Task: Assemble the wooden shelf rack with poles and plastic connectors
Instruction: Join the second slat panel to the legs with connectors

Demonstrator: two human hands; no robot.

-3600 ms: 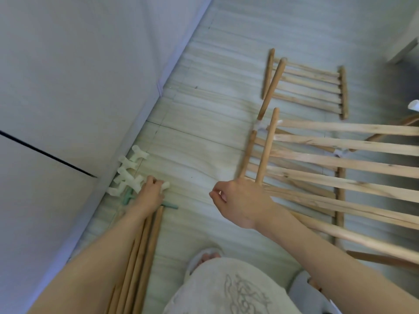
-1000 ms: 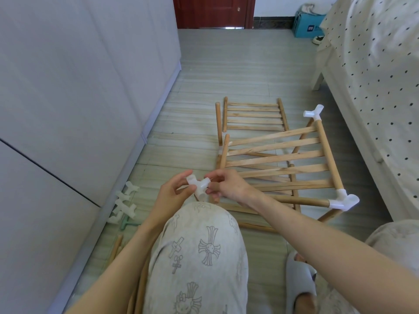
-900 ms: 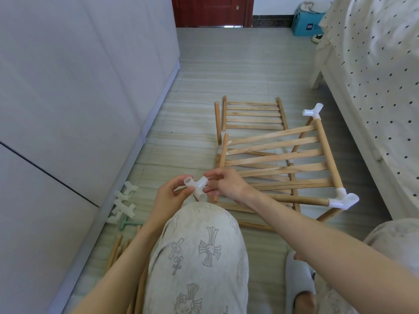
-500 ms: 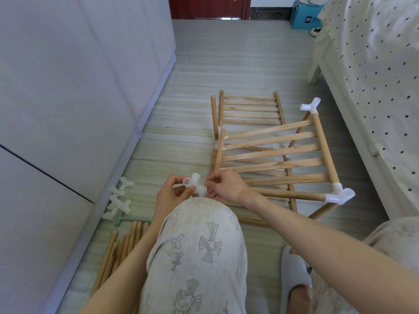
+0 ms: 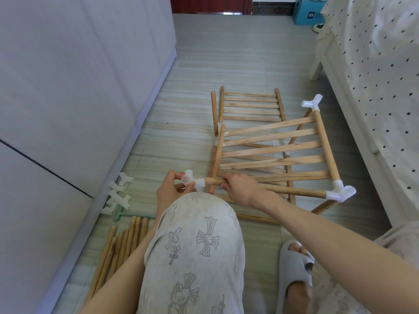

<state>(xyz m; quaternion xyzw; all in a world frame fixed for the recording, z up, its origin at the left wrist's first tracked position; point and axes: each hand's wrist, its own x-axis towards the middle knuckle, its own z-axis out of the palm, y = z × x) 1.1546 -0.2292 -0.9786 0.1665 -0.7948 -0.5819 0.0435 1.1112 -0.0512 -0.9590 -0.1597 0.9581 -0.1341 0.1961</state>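
Observation:
My left hand (image 5: 169,191) pinches a white plastic connector (image 5: 192,180) sitting on the near-left end of a wooden pole (image 5: 292,191). My right hand (image 5: 238,186) grips that pole just right of the connector. The pole runs right to another white connector (image 5: 340,193) at the corner of a slatted shelf panel (image 5: 274,150), raised off the floor. A third connector (image 5: 311,103) caps the panel's far-right corner. A second slatted panel (image 5: 249,106) lies flat on the floor behind.
Spare white connectors (image 5: 118,192) and a green tool (image 5: 123,215) lie by the wall at left, with a bundle of loose poles (image 5: 120,245) nearer me. My knee (image 5: 195,245) fills the foreground. A bed (image 5: 374,64) stands at right; a blue box (image 5: 308,11) is far back.
The connector, held free between both hands before, now sits on the pole's end. My right hand has shifted from the connector to gripping the pole.

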